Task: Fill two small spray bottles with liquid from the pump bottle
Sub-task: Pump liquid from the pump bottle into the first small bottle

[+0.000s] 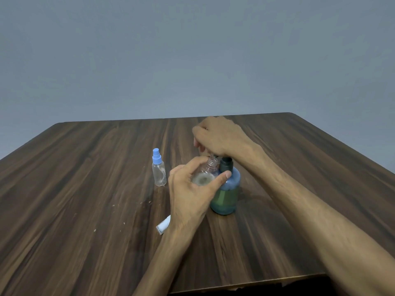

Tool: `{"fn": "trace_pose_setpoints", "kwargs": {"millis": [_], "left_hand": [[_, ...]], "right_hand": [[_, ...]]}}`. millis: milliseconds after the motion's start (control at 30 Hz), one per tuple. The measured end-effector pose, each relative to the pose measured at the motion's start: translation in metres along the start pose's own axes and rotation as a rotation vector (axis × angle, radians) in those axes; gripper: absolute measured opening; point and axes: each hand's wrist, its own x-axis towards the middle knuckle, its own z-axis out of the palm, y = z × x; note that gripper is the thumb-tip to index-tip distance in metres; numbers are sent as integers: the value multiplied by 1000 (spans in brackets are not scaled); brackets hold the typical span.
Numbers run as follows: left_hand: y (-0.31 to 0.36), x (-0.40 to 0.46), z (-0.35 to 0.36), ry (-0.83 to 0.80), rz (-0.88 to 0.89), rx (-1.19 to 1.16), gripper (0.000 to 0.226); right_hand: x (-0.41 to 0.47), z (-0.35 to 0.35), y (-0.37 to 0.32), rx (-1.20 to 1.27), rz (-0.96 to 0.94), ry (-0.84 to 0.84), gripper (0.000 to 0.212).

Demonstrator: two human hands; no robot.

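Note:
A blue-green pump bottle (226,195) stands near the middle of the wooden table (85,189). My right hand (220,136) lies on top of its pump head, fingers curled down over it. My left hand (188,189) grips an uncapped clear spray bottle (208,170), tilted with its threaded neck up under the pump spout. A second small clear spray bottle (159,167) with a blue spray cap stands upright to the left. A blue and white spray cap (163,225) lies on the table, partly hidden behind my left wrist.
Small pale specks are scattered on the table left of my left arm. The table's near edge (256,284) runs under my forearms. A plain grey wall stands behind the table.

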Motion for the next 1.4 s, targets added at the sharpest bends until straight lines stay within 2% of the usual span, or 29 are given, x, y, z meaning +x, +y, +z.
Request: {"fn": "trace_pose_setpoints", "kwargs": {"millis": [100,233,333,500,633,767,900,1033,1167,1300,1400], "left_hand": [[0,0,0,8,-17,-1,46],[0,-1,0,2,-1,15,45],[0,1,0,0,-4,-9,48],[1,-1,-1,2,31,16,47],[-1,2,-1,-4,1,-7,48],[1,-1,0,2,5,-9,43],[-3,2,1,-1,-13,-21,47],[0,-1,-1,1,2,-14,46],[0,2,0,-9,-11,-14,48],[3,0,-1,-10,13,14,41],[4,1,0,-15,1,-9,42]], "right_hand": [[-1,5,-1,-41,17,-78,45],[1,0,-1,5,-11,23,49],[0,5,0,-26,13,-85,45],[0,0,-2,18,-22,70,49],[-3,5,-2,-44,-3,-71,45],[-4,-1,-3,30,-25,93,53],[-4,4,-1,-32,14,-62,44],[-2,0,-1,-9,-43,105,42],[-1,6,1,-61,-4,-40,42],[-2,0,-3,-12,-33,84,47],[-2,2,0,-18,19,-47,44]]}}
